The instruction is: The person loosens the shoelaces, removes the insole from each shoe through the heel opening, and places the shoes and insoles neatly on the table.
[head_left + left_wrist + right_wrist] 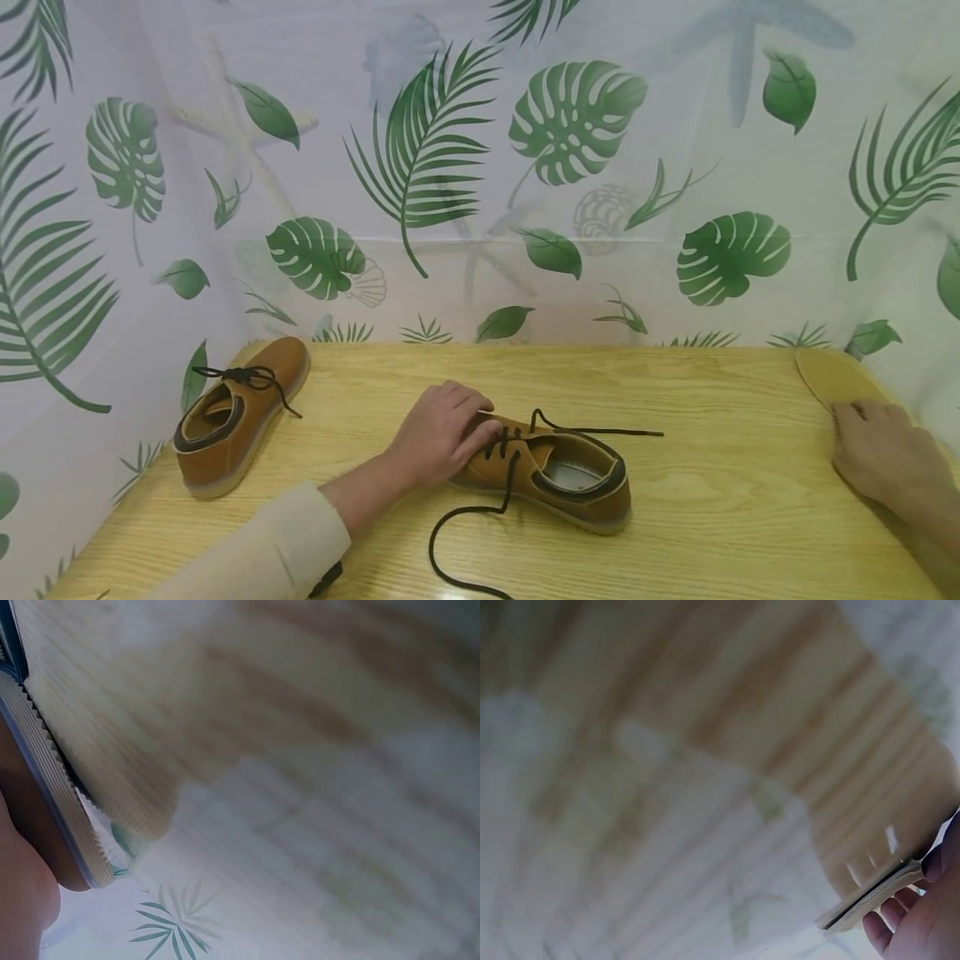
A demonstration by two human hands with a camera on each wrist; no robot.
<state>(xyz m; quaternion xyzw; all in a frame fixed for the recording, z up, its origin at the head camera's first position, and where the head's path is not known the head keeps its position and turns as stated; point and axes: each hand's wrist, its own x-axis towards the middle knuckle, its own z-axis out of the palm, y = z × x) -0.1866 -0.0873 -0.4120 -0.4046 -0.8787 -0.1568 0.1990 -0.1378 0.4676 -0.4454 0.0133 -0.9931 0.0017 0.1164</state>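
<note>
My left hand [442, 437] grips the front of a brown lace-up shoe [603, 507] lying in the middle of the table, thumb on the near side of the lacing. Its opening faces right and shows a pale inner floor. The black lace [450, 515] is untied, one end trailing left and forward, the other to the right. In the left wrist view the ribbed sole [56, 780] shows beside the hand. My right hand [885, 458] holds a flat tan insole [836, 377] at the table's right edge; the right wrist view shows fingers [877, 932] at the insole [877, 896].
A second brown shoe [251, 442], its black lace tied in a bow, stands at the left edge of the wood-grain table [720, 517]. A white leaf-print curtain [465, 167] encloses the back and sides.
</note>
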